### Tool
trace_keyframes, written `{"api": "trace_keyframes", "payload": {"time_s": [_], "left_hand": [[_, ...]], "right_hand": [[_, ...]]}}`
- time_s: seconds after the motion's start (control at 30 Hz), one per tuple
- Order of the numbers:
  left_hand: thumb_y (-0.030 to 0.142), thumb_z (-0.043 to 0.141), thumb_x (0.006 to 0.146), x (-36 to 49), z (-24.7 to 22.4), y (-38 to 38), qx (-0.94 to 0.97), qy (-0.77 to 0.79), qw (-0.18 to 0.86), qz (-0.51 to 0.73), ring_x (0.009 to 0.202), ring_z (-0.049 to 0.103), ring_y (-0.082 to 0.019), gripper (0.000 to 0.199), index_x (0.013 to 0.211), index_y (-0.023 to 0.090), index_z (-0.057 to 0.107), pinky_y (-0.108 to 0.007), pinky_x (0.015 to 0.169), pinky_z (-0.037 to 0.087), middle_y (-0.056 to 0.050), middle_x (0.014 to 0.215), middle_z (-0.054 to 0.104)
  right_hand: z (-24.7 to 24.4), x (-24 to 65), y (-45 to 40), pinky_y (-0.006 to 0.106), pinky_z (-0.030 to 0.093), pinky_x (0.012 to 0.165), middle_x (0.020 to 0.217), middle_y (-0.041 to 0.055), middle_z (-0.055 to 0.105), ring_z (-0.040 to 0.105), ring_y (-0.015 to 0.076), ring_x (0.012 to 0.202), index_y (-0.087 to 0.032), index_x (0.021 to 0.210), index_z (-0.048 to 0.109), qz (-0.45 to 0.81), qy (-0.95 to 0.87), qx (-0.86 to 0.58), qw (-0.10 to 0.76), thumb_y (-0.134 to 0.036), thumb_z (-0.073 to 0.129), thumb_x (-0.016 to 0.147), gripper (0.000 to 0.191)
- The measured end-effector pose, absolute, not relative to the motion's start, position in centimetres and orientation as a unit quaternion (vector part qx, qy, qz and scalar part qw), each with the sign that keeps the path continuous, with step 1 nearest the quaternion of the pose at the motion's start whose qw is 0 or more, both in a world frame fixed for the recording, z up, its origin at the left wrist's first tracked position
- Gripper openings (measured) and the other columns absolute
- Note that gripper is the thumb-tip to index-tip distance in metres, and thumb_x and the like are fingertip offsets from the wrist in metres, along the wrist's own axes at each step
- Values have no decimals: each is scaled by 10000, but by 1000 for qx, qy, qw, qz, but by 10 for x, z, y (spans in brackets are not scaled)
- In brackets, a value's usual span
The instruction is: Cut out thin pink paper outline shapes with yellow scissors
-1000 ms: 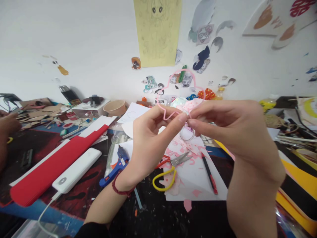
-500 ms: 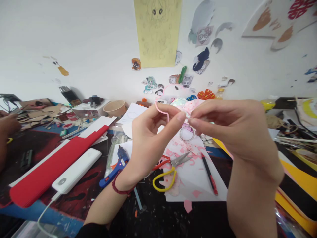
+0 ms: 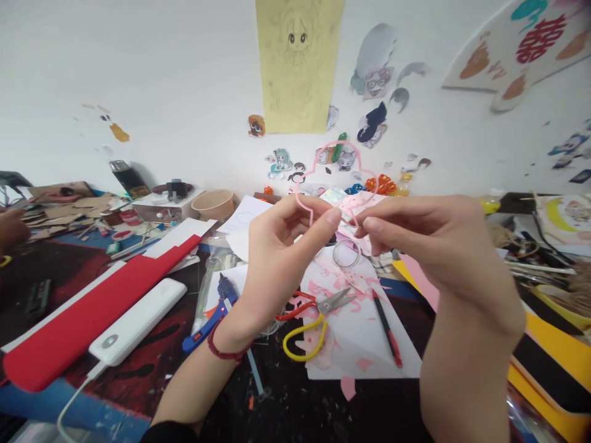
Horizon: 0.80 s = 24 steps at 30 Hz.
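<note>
Raised over the table, my left hand (image 3: 289,249) is closed, thumb and forefinger pinching a thin pink cloud-shaped outline (image 3: 339,142). Its open, bent loop stands up above the fingers against the wall. My right hand (image 3: 415,246) is closed too, its fingertips pinched at the other side of the outline, close to the left fingertips. The fingers hide part of that side. Below them lie scissors (image 3: 333,301) with one red and one yellow handle, on white paper (image 3: 360,344) strewn with pink scraps. A clear tape roll (image 3: 346,253) stands just behind.
A blue glue gun (image 3: 210,320) lies left of my left forearm, beside a white power bank (image 3: 138,320) with a cable and a red strip (image 3: 92,317). A black-and-red pen (image 3: 386,329) rests on the paper. Another person's hand (image 3: 13,229) shows at far left.
My fingertips have drawn slightly apart, my right hand shifting a little down. The pink outline has tipped upright and now shows more of its loop. The camera view has shifted slightly.
</note>
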<state>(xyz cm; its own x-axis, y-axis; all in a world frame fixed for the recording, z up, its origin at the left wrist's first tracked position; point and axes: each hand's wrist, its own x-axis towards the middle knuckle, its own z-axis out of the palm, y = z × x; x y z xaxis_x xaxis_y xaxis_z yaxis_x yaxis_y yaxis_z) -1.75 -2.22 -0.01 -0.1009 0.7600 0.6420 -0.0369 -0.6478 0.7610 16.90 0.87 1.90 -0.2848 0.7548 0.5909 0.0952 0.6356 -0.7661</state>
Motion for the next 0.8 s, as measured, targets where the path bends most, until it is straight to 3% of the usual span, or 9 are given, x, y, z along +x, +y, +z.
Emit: {"api": "trace_keyframes", "payload": {"time_s": [0.17,0.33,0.53,0.8], "left_hand": [[351,772,861,-21,0,-20,618,307,312,654,673,533,-105,184,774,215,685,-241,589,462,6,739,620],[352,784,846,-24,-1,-14,628,308,342,628,646,485,-102,187,774,207,690,-237,547,387,10,713,583],[357,821,809,-27,0,-10,617,296,341,645,661,524,-101,206,757,200,698,-233,588,437,7,730,623],[374,793,834,-28,2,-12,623,301,331,642,646,507,-86,233,758,184,682,-225,592,426,12,738,621]], "right_hand": [[20,164,8,238,514,493,655,2,686,589,107,553,-230,768,806,321,-728,-289,532,-361,837,773,135],[15,164,15,221,494,495,706,5,716,595,94,562,-237,866,819,343,-726,-257,538,-328,785,839,101],[14,168,19,226,541,558,824,14,752,642,107,640,-239,894,821,363,-745,-269,491,-265,853,756,144],[14,164,16,203,533,549,737,-17,713,621,87,627,-239,834,809,353,-747,-252,503,-215,820,791,51]]}}
